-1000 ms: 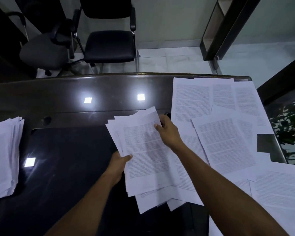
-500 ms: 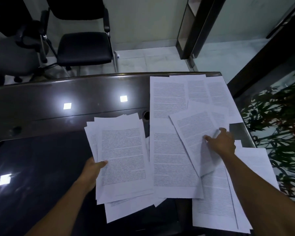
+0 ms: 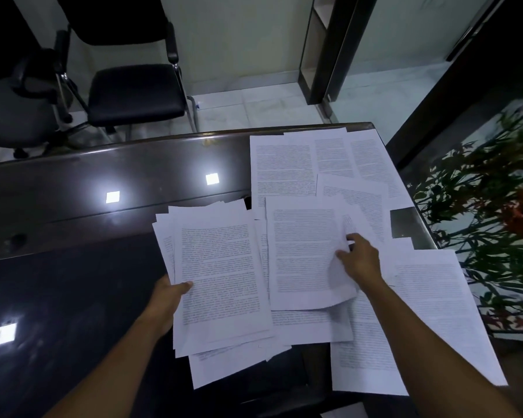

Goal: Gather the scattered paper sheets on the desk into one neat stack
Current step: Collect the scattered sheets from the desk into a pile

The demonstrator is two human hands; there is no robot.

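While the left hand (image 3: 166,297) is still gripping the gathered bundle (image 3: 221,282) at its left edge, thumb curled on top and fingers hidden beneath, the right hand (image 3: 360,260) is pinching 1 loose sheet (image 3: 305,251) at its right edge, which is now curling up off the desk (image 3: 73,282); half a second ago that hand was only reaching onto it. Judging by this, 1 more page is heading for the bundle, yet many sheets are lying scattered toward the desk's right end.

black chair (image 3: 135,92), grey chair (image 3: 15,116), red-flowered plant (image 3: 495,224)
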